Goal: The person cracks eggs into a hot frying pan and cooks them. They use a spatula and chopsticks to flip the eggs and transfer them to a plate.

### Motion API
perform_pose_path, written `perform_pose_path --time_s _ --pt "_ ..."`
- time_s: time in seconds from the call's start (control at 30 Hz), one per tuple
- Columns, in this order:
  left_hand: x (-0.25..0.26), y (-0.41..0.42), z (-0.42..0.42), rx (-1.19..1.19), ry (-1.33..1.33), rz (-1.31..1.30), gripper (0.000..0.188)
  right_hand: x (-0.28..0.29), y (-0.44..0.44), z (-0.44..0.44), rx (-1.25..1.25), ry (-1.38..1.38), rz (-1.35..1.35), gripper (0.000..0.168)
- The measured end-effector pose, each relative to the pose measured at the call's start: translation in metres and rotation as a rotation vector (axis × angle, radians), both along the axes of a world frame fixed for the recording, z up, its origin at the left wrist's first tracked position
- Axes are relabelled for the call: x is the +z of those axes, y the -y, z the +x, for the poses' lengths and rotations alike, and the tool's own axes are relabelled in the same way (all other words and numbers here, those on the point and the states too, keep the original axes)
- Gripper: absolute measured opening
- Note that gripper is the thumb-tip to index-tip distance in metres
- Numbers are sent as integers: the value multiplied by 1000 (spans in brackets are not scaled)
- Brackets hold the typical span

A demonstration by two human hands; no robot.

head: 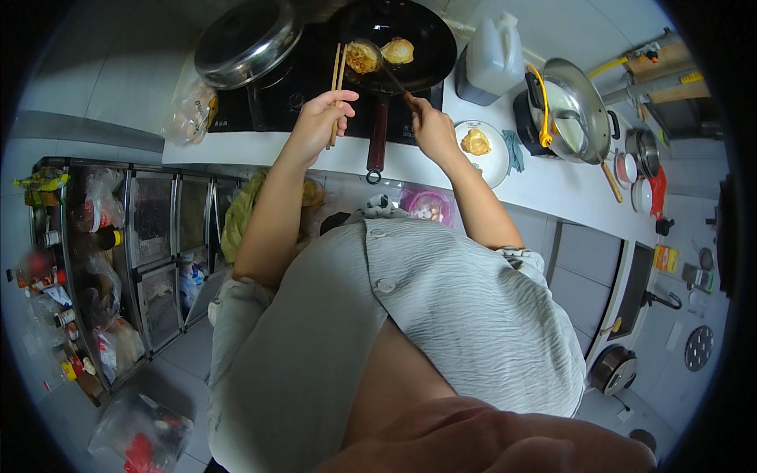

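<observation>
A pair of wooden chopsticks (337,74) is gripped in my left hand (322,121), tips pointing into a dark frying pan (408,18). My right hand (433,127) holds the handle of a spatula (395,80), whose blade is down in the pan. One browned fried egg (362,57) lies at the blade, beside the chopstick tips; whether it rests on the blade or the pan is hard to tell. A paler fried egg (398,51) sits just right of it. Towards me points the pan's dark red handle (378,133), between my hands.
A white plate (500,165) with another fried egg (475,142) stands right of my right hand. Behind it are a plastic jug (494,56) and a large steel pot (582,88). A lidded pan (248,44) occupies the cooktop's left, near a bag of eggs (192,112).
</observation>
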State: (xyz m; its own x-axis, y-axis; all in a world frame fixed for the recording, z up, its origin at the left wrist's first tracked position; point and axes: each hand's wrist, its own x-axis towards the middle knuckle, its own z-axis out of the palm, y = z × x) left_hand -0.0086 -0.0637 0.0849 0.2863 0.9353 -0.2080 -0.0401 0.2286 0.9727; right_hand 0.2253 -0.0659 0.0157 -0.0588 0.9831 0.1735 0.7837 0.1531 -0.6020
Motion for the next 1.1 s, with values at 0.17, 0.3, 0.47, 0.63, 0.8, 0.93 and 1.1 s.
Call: perform_pose_path --time_s 0.17,0.3,0.47,0.63,0.8,0.93,1.1 --pt "-6 -6 7 20 97 -48 32 2 -2 9 24 18 15 29" --pt "-11 -12 5 12 110 -76 33 -1 -1 9 17 12 23 30" --pt "-14 -22 -5 7 66 -93 33 7 5 -4 -14 32 -9 28" --pt "-15 -40 -20 -51 66 -102 33 6 7 -16 -63 30 -22 28" --pt "-18 -54 -31 -93 70 -95 33 9 13 -28 -121 13 -12 27" --pt "-23 -61 -33 -135 55 -129 32 15 18 -34 -149 20 -32 28" --pt "-26 -65 -34 -162 34 -106 32 8 19 -34 -158 18 21 29"
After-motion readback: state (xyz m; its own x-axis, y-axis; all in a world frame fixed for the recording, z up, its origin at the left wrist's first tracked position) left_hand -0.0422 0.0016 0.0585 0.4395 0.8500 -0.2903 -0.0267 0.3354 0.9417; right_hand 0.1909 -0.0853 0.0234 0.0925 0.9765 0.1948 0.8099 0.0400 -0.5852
